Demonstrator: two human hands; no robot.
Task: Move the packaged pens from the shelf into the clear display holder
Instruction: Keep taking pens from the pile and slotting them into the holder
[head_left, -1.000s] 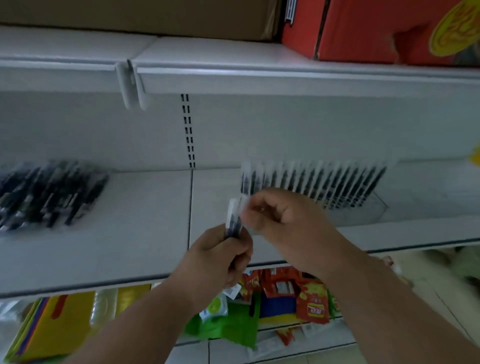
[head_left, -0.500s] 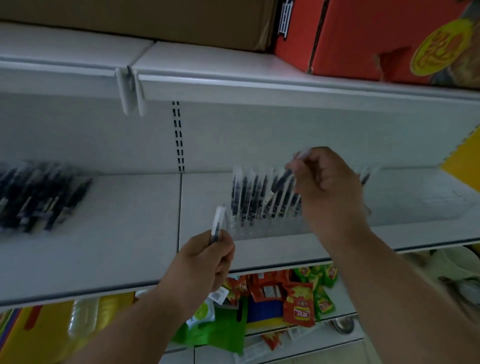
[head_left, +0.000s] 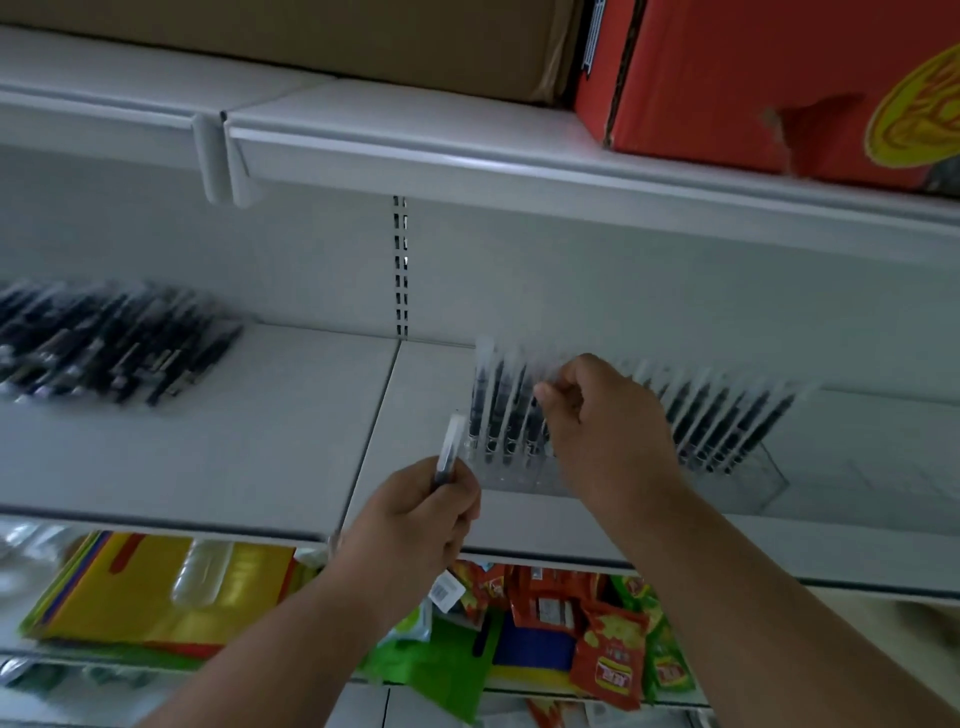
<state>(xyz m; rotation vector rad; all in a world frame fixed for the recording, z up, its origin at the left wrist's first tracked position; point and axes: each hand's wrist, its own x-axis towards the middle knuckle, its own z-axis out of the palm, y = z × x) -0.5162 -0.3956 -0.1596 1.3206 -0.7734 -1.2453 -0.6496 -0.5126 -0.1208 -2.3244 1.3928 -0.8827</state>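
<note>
A loose pile of packaged black pens (head_left: 114, 348) lies on the white shelf (head_left: 234, 457) at the left. The clear display holder (head_left: 753, 480) stands on the same shelf at the right, with a row of several packaged pens (head_left: 727, 415) upright in it. My left hand (head_left: 415, 519) grips one packaged pen (head_left: 451, 441) upright, just left of the holder's front. My right hand (head_left: 608, 436) is against the middle of the row, thumb and fingers pinched on a pen's top there. It hides the pens behind it.
An upper shelf edge (head_left: 519, 171) overhangs closely, carrying a brown carton (head_left: 363, 36) and a red box (head_left: 753, 78). Below the pen shelf lie yellow packs (head_left: 156, 587) and red snack bags (head_left: 602, 639). Bare shelf lies between the pile and the holder.
My right hand took a pen from my left hand, carried it to the holder and has come down into the row. My left hand stays low with a pen.
</note>
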